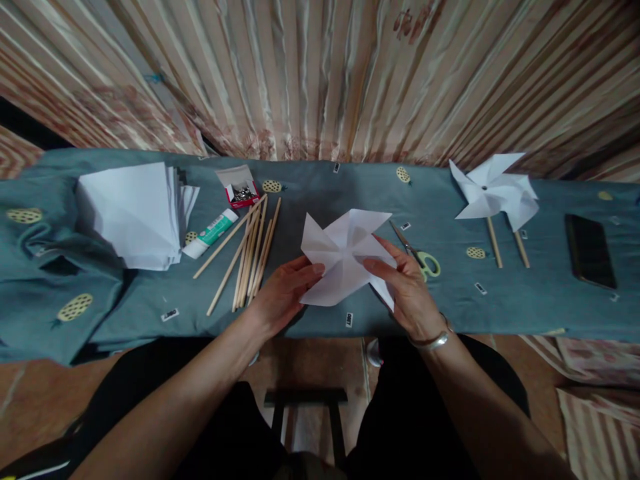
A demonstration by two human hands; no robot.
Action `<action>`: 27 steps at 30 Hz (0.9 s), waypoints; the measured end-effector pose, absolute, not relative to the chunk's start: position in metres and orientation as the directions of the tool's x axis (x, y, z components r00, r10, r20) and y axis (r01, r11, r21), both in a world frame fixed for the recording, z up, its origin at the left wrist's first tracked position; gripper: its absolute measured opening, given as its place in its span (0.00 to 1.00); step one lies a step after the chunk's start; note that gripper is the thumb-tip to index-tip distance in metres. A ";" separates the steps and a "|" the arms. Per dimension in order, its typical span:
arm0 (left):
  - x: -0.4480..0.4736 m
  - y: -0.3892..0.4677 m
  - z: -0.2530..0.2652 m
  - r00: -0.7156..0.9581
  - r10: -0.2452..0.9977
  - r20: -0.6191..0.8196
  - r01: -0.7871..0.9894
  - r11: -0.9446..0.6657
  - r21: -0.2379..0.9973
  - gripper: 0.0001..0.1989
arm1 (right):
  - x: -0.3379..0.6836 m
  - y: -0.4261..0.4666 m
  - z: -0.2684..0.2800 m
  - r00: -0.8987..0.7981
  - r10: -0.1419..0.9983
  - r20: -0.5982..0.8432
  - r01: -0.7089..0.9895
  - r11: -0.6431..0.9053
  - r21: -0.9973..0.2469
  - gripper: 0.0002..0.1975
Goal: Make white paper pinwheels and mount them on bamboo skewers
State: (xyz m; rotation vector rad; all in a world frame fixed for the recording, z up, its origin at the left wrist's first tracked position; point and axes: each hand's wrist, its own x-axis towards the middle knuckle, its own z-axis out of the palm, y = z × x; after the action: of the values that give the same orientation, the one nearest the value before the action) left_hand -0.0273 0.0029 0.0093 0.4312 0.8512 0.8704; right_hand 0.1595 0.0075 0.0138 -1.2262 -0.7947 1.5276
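A white paper pinwheel (344,252) with folded blades is held over the near middle of the cloth. My left hand (287,287) pinches its left side, thumb on top and fingers underneath. My right hand (406,283) grips the right side, its thumb pressed on the paper; a bracelet circles that wrist. Below the right thumb hangs a strip of white paper (384,293). Scissors with green handles (428,265) lie just beyond my right hand, partly hidden by it. Left of my left hand is a loose bundle of wooden sticks (253,257).
A stack of white paper (127,217) lies at the left. Near it are a glue stick (211,233) and an open red box (242,190) of small metal pins. To the right, pinwheels on sticks (493,187) lie beside a dark phone (591,250). A striped curtain (310,80) hangs behind.
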 end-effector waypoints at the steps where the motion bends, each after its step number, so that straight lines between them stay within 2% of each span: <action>1: -0.027 0.004 0.010 0.348 0.810 -0.471 -0.486 0.586 0.648 0.16 | 0.159 0.008 0.013 -0.022 0.949 -0.314 -0.288 -0.307 -0.907 0.23; 5: -0.026 0.005 0.007 0.243 0.847 -0.472 -0.449 0.530 0.720 0.17 | 0.161 0.009 0.010 -0.084 0.956 -0.282 -0.283 -0.294 -0.913 0.24; 8: -0.026 0.005 0.003 0.176 0.885 -0.431 -0.423 0.464 0.778 0.17 | 0.163 0.011 0.010 -0.122 0.954 -0.273 -0.288 -0.298 -0.910 0.21; 14: -0.027 0.008 0.007 0.229 0.888 -0.400 -0.347 0.458 0.819 0.18 | 0.162 0.010 0.009 -0.142 0.943 -0.301 -0.271 -0.330 -0.904 0.21; 18: -0.030 0.011 0.011 0.317 0.853 -0.415 -0.284 0.502 0.817 0.17 | 0.160 0.008 0.008 -0.138 0.946 -0.294 -0.257 -0.321 -0.912 0.22; 21: -0.029 0.008 0.007 0.317 0.836 -0.448 -0.271 0.532 0.802 0.15 | 0.159 0.007 0.008 -0.160 0.944 -0.288 -0.239 -0.320 -0.917 0.22; 24: -0.023 0.003 -0.001 0.303 0.827 -0.473 -0.378 0.560 0.737 0.18 | 0.160 0.008 0.006 -0.126 0.954 -0.272 -0.180 -0.291 -0.939 0.23; 27: -0.017 0.000 -0.006 0.260 0.820 -0.510 -0.483 0.568 0.667 0.20 | 0.169 0.014 0.003 0.013 0.974 -0.227 -0.081 -0.226 -0.971 0.24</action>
State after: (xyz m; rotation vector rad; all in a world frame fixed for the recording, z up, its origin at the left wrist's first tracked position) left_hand -0.0169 -0.0001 -0.0058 0.4183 0.9477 0.9176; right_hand 0.1688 0.0139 0.0029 -1.3247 -1.0170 1.3939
